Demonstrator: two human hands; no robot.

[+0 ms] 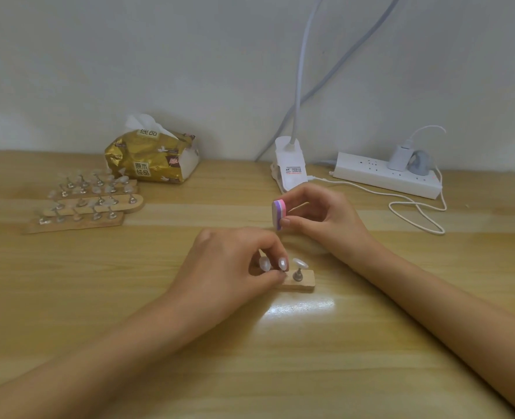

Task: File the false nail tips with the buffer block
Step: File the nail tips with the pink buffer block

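Your left hand pinches the wooden stand to steady its nail tips; your right hand grips the buffer block between thumb and fingers, poised to file.

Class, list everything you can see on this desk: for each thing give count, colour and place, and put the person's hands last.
buffer block: one, pink-purple-white, in right hand
false nail tips: three showing, pearly, on near stand
near stand: one, wooden, table centre
far stands: several, wooden, left, holding tips
tissue pack: one, gold, back left
clip lamp: one, white, back centre
power strip: one, white, back right
table: one, light wood
left hand: pinches middle tip
right hand: holds buffer block
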